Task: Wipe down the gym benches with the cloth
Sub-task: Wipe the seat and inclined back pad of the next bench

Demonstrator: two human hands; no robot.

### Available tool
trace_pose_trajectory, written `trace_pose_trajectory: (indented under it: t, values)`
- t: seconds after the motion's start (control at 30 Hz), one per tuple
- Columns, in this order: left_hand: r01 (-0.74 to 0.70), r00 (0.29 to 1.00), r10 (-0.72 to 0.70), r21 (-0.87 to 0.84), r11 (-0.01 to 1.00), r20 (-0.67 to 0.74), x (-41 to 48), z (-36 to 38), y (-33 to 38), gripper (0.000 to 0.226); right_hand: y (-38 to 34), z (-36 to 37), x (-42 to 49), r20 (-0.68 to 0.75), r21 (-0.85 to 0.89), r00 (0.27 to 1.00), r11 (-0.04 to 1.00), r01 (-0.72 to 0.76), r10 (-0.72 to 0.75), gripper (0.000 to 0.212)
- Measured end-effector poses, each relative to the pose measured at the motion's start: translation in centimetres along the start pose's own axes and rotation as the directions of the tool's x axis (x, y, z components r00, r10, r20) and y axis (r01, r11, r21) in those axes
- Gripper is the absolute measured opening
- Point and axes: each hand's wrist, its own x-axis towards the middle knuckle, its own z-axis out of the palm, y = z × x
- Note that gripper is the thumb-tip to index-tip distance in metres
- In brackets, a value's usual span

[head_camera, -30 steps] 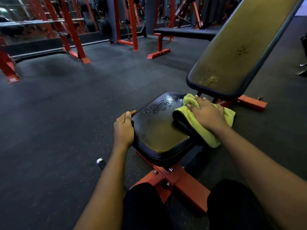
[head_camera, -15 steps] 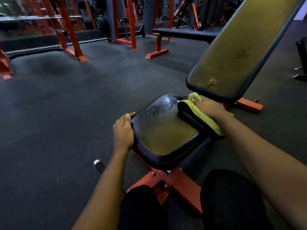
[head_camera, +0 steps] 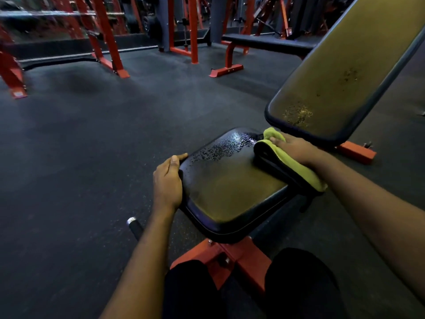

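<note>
Your right hand (head_camera: 296, 149) lies palm down on the yellow-green cloth (head_camera: 299, 169), fingers nearly flat, pressing it onto the far right edge of the bench seat (head_camera: 230, 187). That spot is just below the tilted backrest (head_camera: 345, 77), and the cloth drapes over the edge. Your left hand (head_camera: 167, 180) grips the seat's left edge, fingers curled round its side and thumb along the top, while wet droplets (head_camera: 230, 145) bead the seat's far part beside the cloth.

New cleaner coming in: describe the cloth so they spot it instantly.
Find the bench with the tilted backrest. Over its seat pad's right edge, under the right hand, lies the cloth. It alone is yellow-green; everything around is black or red.
</note>
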Motion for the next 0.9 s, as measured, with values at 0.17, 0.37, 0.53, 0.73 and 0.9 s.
trace_pose_trajectory:
  t: [0.17,0.37,0.53,0.73,0.9]
  values:
    - [0.008,1.000,-0.008,-0.007,1.000,0.009,-0.1,0.1,0.2,0.047,-2.0,0.6,4.7,0.001,-0.065,1.000,0.998,-0.002,0.002,0.058]
    - [0.013,1.000,-0.013,-0.032,0.999,0.005,0.2,0.0,-0.3,0.045,-0.4,0.1,3.9,0.093,0.060,0.983,0.986,0.154,-0.159,0.047]
    - [0.003,1.000,-0.003,-0.037,0.999,0.005,0.0,0.1,0.0,0.046,-3.0,0.8,8.2,0.145,-0.039,0.973,0.981,0.189,-0.181,0.052]
    - [0.005,1.000,-0.005,-0.057,0.998,0.011,0.3,0.1,-0.3,0.046,-1.8,-0.1,6.7,0.192,0.112,0.937,0.955,0.274,-0.292,0.053]
    - [-0.011,1.000,0.011,-0.072,0.997,-0.004,0.2,0.0,-0.2,0.045,-4.8,1.1,9.3,0.199,0.003,0.939,0.959,0.284,-0.279,0.055]
